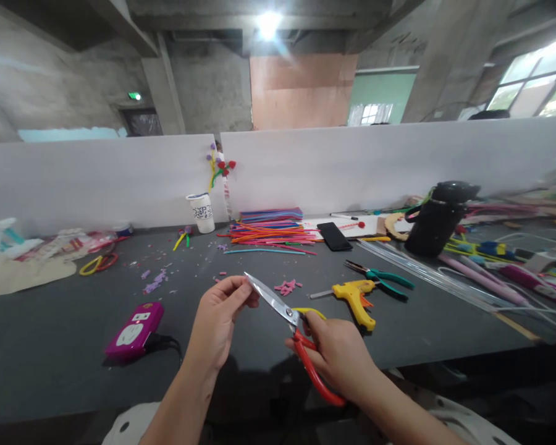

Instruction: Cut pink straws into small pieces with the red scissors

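My left hand (219, 318) is raised over the near side of the table, thumb and fingertips pinched together. Whatever sits in that pinch is hidden or too small to name. In my right hand (340, 352) is a pair of scissors (275, 301) with red handles; the blades look closed, and their tip reaches my left fingertips. A yellow curved piece shows beside the pivot; I cannot tell if it belongs to the scissors. Behind the blades lies a small heap of short pink pieces (287, 287). Purple cut bits (155, 281) are scattered to the left.
A yellow glue gun (354, 296) and green-handled pliers (384, 278) lie right. Behind are a bundle of coloured pipe cleaners (271, 228), a phone (334, 237), a paper cup (201, 213) and a black jug (438, 219). A magenta box (136, 330) with a cable is left.
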`<state>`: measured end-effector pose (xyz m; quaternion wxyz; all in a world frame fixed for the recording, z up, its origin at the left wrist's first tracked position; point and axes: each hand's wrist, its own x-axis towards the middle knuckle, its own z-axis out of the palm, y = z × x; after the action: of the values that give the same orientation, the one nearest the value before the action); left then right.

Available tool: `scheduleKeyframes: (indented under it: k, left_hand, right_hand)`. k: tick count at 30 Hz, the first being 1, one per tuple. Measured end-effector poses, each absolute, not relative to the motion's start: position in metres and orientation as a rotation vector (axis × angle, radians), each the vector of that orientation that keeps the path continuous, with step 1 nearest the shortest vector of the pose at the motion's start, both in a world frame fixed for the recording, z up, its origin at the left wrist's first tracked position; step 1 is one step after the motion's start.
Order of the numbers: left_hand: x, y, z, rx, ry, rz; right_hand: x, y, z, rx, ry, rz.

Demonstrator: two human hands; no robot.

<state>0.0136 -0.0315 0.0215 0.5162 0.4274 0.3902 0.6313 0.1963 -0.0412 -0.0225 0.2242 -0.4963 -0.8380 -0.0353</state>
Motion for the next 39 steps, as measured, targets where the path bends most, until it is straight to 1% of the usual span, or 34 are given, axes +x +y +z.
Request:
scheduleKeyframes:
  k: [4, 7, 10, 17, 19, 23, 28, 34, 39]
  left_hand:
    - [0.012, -0.032, 0.022, 1.029, 0.944, 1.511]
    - [0.012, -0.032, 0.022, 1.024, 0.948, 1.513]
    - [0.015, -0.033, 0.022, 1.035, 0.955, 1.463]
    - [0.036, -0.036, 0.009, 1.049, 0.853, 1.064]
    - [0.042, -0.038, 0.005, 1.066, 0.842, 0.996]
    - [0.046, -0.041, 0.003, 1.105, 0.842, 0.929]
    - [0.046, -0.039, 0.003, 1.171, 0.904, 0.918]
    - [0.049, -0.039, 0.001, 1.347, 1.111, 0.976]
    - [0.048, -0.038, 0.0, 1.37, 1.152, 1.031]
  right_hand:
    - [0.197, -0.04, -0.024, -1.368, -2.295, -0.084]
    - [0.198, -0.038, -0.023, -1.375, -2.252, 0.003]
    - [0.197, -0.036, -0.021, -1.379, -2.14, 0.277]
    - [0.189, -0.032, -0.002, -1.175, -1.621, 1.046]
    - [0.187, -0.031, 0.004, -1.189, -1.526, 1.144]
    - [0.186, -0.029, 0.01, -1.196, -1.562, 1.274]
    - [0.19, -0.028, 0.002, -1.139, -1.563, 1.316]
    - [0.19, -0.026, -0.003, -1.134, -1.67, 1.136]
    - [0.189, -0.024, -0.005, -1.162, -1.743, 0.966]
